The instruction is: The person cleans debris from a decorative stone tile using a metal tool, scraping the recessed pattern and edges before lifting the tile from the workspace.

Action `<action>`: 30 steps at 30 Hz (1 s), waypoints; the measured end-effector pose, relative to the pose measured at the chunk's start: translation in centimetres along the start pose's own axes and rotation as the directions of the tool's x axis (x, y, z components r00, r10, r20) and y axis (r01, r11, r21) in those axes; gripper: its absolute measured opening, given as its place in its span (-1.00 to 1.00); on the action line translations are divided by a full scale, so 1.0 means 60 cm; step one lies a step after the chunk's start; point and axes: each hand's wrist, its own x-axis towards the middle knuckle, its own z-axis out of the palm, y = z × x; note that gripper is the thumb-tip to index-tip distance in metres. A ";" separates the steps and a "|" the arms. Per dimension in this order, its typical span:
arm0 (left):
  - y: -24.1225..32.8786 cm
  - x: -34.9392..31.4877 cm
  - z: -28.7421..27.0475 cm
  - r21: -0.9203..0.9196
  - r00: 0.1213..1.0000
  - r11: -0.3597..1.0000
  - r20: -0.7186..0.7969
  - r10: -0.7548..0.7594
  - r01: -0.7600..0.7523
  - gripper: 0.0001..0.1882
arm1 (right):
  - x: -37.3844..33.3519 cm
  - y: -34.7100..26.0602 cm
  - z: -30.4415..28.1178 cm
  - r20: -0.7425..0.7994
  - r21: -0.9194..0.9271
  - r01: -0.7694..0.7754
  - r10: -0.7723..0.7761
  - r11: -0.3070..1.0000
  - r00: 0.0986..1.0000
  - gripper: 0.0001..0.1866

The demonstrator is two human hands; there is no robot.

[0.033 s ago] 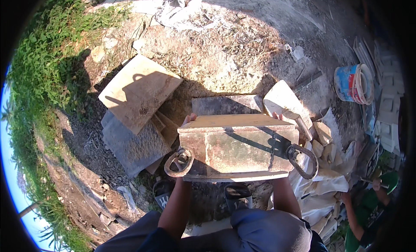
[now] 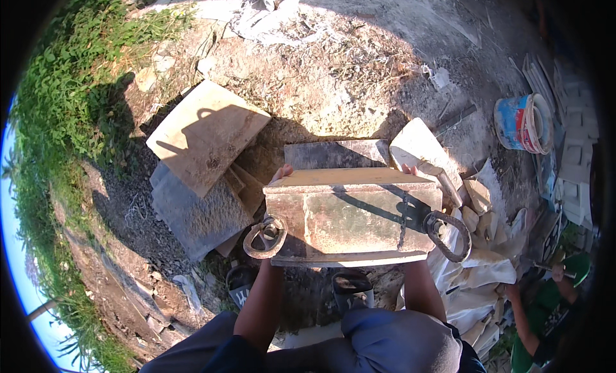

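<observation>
A weathered box-shaped mould [image 2: 353, 219] with worn brown and cream sides is held up before my legs. It has a rounded metal handle [image 2: 265, 237] at its left end and another handle [image 2: 457, 237] at its right. My left hand [image 2: 282, 173] grips the left part; its fingertips curl over the far edge. At the right part, my right hand [image 2: 410, 170] shows only fingertips over that edge. Palms and thumbs are hidden behind the mould. Beyond it on the ground lies a dark slab [image 2: 335, 154].
Left of the mould, a tan square slab [image 2: 208, 135] leans over a grey slab [image 2: 196, 209]. At right are a pale slab [image 2: 417, 145], broken stone pieces [image 2: 478, 196] and white sheeting [image 2: 471, 273]. A blue and red bucket [image 2: 513, 124] stands farther right. Another person [image 2: 545, 315] works at lower right.
</observation>
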 end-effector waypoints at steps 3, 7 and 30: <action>-0.003 0.008 0.000 -0.064 0.997 0.998 0.079 0.014 -0.009 -0.16 | -0.005 0.003 0.000 -0.009 0.019 -0.008 0.008 1.000 1.000 -0.04; -0.008 0.012 0.004 -0.145 0.983 0.989 0.178 0.037 -0.011 -0.11 | -0.006 0.007 -0.004 -0.015 0.031 -0.016 0.016 0.999 1.000 -0.06; 0.011 -0.067 0.016 0.116 0.954 0.993 -0.297 0.027 0.008 -0.16 | -0.028 0.011 -0.013 0.080 0.081 0.004 -0.011 0.997 0.997 -0.18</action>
